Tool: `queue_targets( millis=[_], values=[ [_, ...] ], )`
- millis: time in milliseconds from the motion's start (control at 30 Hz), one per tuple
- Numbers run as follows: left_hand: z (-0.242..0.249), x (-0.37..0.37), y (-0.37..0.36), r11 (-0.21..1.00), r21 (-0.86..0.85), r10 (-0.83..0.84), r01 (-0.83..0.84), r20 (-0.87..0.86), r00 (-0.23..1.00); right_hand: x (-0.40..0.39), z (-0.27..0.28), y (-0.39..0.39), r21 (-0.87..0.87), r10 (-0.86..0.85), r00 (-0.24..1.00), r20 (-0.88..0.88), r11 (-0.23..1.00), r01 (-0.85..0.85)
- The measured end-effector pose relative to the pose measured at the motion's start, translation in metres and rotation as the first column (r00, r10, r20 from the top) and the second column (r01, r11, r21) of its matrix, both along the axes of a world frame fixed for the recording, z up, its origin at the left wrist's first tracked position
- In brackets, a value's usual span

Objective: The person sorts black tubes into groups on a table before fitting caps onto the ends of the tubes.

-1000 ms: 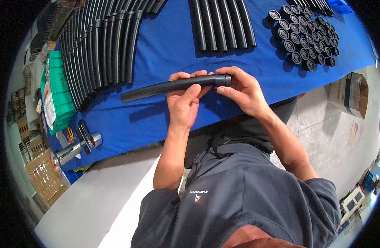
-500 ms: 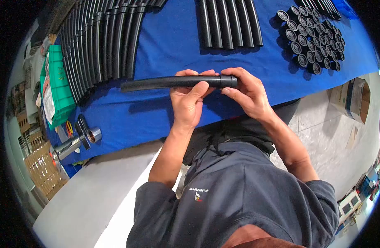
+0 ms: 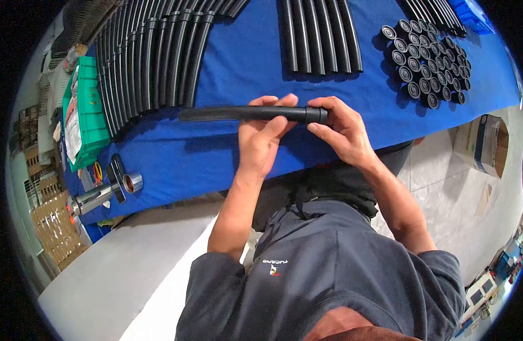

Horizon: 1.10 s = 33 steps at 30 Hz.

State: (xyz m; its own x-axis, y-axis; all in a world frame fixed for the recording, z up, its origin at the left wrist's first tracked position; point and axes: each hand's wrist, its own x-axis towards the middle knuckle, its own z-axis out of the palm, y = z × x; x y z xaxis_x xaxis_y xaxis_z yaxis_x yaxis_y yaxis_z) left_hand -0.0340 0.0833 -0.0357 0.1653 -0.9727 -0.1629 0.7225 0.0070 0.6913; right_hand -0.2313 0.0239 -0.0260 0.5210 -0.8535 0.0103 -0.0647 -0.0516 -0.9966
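Observation:
A black tube (image 3: 216, 113) lies level across my left hand (image 3: 258, 145), raised above the blue cloth. The left thumb presses its near side while the other fingers wrap round from the far side. At the tube's right end sits a wider black end cap (image 3: 315, 115). My right hand (image 3: 349, 131) pinches this cap between thumb and fingers. Part of the cap is hidden behind the right fingers.
Black tubes with collars (image 3: 153, 62) lie in rows at the left, plain tubes (image 3: 321, 37) at the back middle. Several round black caps (image 3: 423, 65) stand at the right. A green bin (image 3: 91, 119) and a metal tool (image 3: 96, 196) sit at the left edge.
Both hands keep their hold on the tube and cap. The view has shifted slightly, so the table's contents appear moved a little. The cap shows no clear change on the tube.

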Motion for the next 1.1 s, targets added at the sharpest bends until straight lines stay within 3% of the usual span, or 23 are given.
queue_targets(
  millis=[133, 167, 267, 367, 467, 667, 967, 1100],
  values=[
    [-0.010, 0.029, 0.014, 0.997, -0.082, -0.015, 0.002, -0.157, 0.988, -0.007, -0.001, 0.000, 0.118, 0.058, 0.997, 0.053, 0.991, -0.064],
    [-0.017, 0.032, 0.018, 0.994, -0.105, -0.030, 0.013, -0.162, 0.986, -0.005, 0.006, 0.001, 0.086, 0.064, 0.998, 0.022, 0.994, -0.066],
    [-0.021, 0.029, 0.022, 0.990, -0.136, -0.038, 0.018, -0.141, 0.989, 0.004, 0.001, -0.006, -0.307, 0.073, 0.988, -0.137, 0.945, -0.113],
    [-0.022, 0.027, 0.024, 0.993, -0.117, 0.008, -0.027, -0.155, 0.988, 0.009, 0.004, -0.006, -0.282, 0.081, 0.986, -0.147, 0.952, -0.121],
    [-0.022, 0.030, 0.024, 0.994, -0.098, 0.023, -0.040, -0.169, 0.985, 0.012, 0.008, -0.009, -0.421, 0.069, 0.986, -0.149, 0.898, -0.127],
    [-0.022, 0.030, 0.023, 0.994, -0.099, 0.020, -0.045, -0.242, 0.970, 0.017, 0.008, -0.005, -0.480, 0.050, 0.996, -0.077, 0.873, -0.081],
    [-0.021, 0.032, 0.025, 0.992, -0.106, 0.042, -0.070, -0.248, 0.968, 0.020, 0.003, -0.015, -0.490, 0.098, 0.985, -0.142, 0.858, -0.156],
    [-0.017, 0.051, 0.041, 0.980, -0.143, 0.092, -0.138, -0.291, 0.952, 0.042, 0.020, -0.042, -0.488, 0.342, 0.932, -0.122, 0.797, -0.356]
  ],
)
